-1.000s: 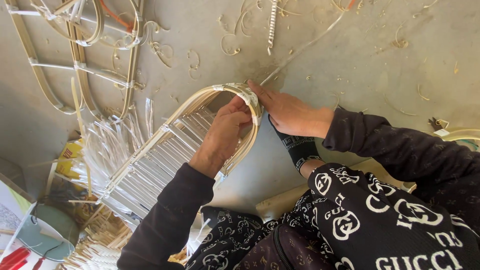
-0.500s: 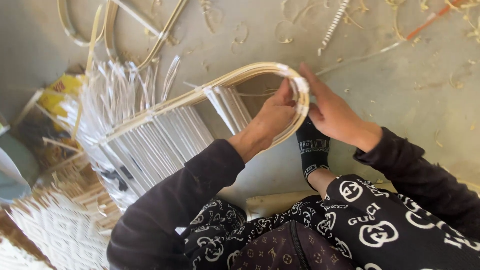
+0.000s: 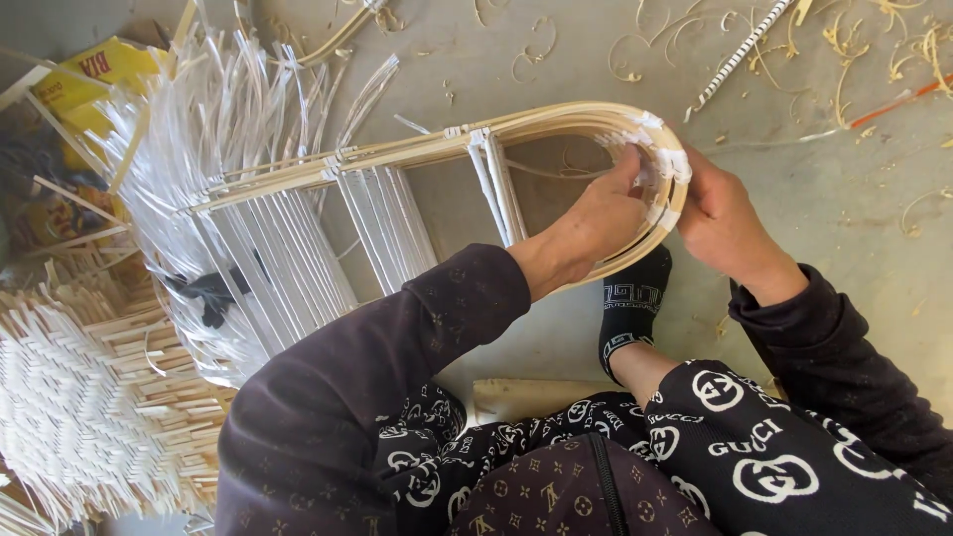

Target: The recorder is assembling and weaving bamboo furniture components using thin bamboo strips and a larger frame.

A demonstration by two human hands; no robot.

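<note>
Concrete floor (image 3: 844, 218) w/ shavings: both hands pinch white strip (image 3: 667, 164) at bent cane frame (image 3: 556, 124) curve, 1 o'clock; left hand (image 3: 606, 213), right hand (image 3: 720, 223); wrap just begun there, most of the frame bare, slats (image 3: 298, 248) loose at 9.

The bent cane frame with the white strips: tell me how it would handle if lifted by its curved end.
The cane frame probably lifts light: thin rods, open gaps. Its bent hoop looks stiff enough to keep shape. The loose white strips hanging off it would likely flop and drag.
</note>
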